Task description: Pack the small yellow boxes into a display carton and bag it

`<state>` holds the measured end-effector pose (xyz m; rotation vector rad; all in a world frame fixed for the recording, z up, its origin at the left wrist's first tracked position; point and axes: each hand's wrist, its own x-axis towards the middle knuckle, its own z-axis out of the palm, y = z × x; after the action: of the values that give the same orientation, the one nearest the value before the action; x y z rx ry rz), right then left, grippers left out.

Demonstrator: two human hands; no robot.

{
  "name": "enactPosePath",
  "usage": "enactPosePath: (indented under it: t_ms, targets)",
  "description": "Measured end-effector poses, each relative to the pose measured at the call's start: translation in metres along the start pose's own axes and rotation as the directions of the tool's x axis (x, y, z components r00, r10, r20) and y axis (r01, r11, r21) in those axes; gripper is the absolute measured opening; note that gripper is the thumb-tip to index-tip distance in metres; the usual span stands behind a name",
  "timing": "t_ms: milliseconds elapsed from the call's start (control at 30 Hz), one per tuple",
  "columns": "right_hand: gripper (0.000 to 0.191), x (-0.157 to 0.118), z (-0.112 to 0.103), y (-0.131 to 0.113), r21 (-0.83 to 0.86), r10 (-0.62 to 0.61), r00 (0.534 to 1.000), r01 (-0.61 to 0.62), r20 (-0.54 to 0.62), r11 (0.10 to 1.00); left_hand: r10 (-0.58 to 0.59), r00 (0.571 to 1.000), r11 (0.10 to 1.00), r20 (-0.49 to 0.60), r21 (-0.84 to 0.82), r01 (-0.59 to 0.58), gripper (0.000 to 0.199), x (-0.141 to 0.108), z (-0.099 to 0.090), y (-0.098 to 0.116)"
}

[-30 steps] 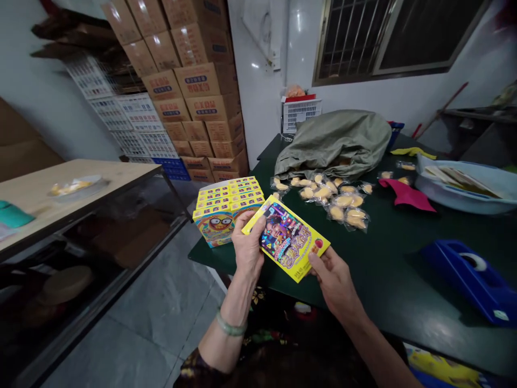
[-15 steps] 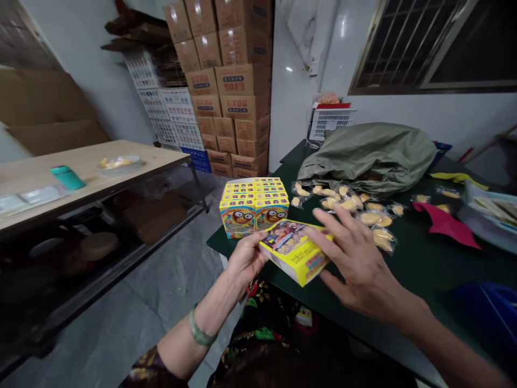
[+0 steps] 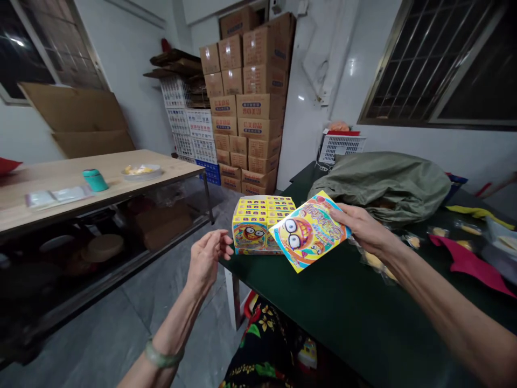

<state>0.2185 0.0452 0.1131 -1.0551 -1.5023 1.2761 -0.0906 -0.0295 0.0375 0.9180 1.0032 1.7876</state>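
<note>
From the head camera, the right hand (image 3: 363, 227) pinches the edge of a yellow printed carton (image 3: 309, 231) between thumb and fingers, holding it tilted in the air above the dark green worktop (image 3: 343, 307). The left hand (image 3: 207, 255) hangs empty and half open, fingers loosely curled, just off the worktop's edge, near a block of stacked yellow cartons (image 3: 254, 229) and below a green sack (image 3: 379, 186).

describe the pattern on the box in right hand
Yellow cardboard box: cartoon face in glasses, multicoloured swirls; head view.
</note>
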Motion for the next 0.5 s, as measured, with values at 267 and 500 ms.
enactPosePath:
  t_ms: [267,500]
  targets:
    - [0.035,-0.001,0.08,0.003,0.342,-0.027,0.998,0.006,0.057,0.94,0.018,0.984,0.999,0.179,-0.047,-0.01,0.058,-0.015,0.041,0.003]
    - [0.054,0.013,0.091,0.013,0.145,-0.066,0.938,0.017,0.34,0.989,0.083,0.995,0.992,-0.047,-0.089,-0.087,0.046,0.023,0.01,0.025]
